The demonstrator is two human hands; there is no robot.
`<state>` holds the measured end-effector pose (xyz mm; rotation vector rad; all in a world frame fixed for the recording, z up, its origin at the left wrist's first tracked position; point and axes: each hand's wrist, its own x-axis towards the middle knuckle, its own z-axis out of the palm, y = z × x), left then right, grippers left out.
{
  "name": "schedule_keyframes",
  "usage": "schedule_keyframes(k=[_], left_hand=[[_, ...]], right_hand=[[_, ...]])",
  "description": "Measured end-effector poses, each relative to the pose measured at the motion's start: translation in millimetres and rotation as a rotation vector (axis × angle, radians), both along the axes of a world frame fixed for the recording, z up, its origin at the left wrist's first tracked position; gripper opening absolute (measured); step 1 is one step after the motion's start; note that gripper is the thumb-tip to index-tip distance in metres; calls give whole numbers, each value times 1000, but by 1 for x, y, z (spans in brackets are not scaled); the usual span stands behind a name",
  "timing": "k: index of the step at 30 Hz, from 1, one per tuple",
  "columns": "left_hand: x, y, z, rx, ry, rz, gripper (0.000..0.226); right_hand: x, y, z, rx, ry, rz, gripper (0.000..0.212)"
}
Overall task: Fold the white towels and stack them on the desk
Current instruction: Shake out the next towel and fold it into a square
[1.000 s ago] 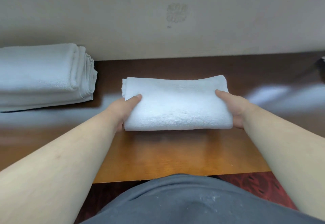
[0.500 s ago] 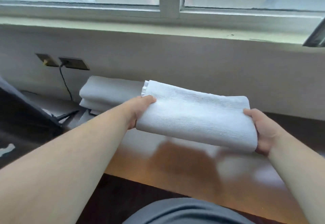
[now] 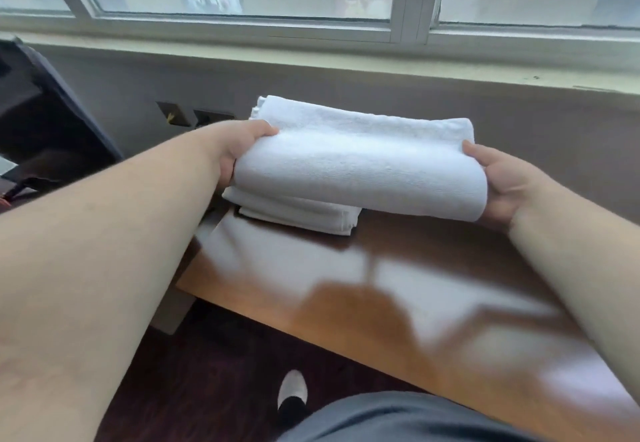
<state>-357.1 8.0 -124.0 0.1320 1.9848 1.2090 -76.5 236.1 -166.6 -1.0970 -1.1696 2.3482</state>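
Observation:
A folded white towel [image 3: 360, 167] is held level in the air between both hands. My left hand [image 3: 239, 150] grips its left end, thumb on top and fingers underneath. My right hand [image 3: 498, 181] grips its right end the same way. The towel hangs just above a stack of folded white towels [image 3: 298, 213] that lies at the far left corner of the glossy wooden desk [image 3: 398, 303]. Most of the stack is hidden behind the held towel; whether the two touch I cannot tell.
A wall with sockets [image 3: 194, 117] and a window sill [image 3: 311, 57] rise right behind the stack. A dark chair or bag [image 3: 45, 122] stands left of the desk. Below the desk's near edge lie dark red carpet and my foot [image 3: 292, 396].
Both hands lifted the folded towel off the desk and carried it left and away to above the stack. My view swung left and up with it.

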Motion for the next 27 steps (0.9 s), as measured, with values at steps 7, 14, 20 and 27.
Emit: schedule_keyframes(k=[7, 14, 20, 27], left_hand=[[-108, -2, -15, -64, 77, -87, 21], [-203, 9, -56, -9, 69, -139, 26], [-248, 25, -88, 42, 61, -149, 21], [-283, 41, -137, 29, 19, -99, 25]], right_hand=[[-103, -13, -17, 17, -46, -112, 38], [-184, -25, -54, 67, -35, -270, 34], [-226, -17, -78, 83, -96, -335, 45], [-265, -1, -114, 46, -135, -356, 45]])
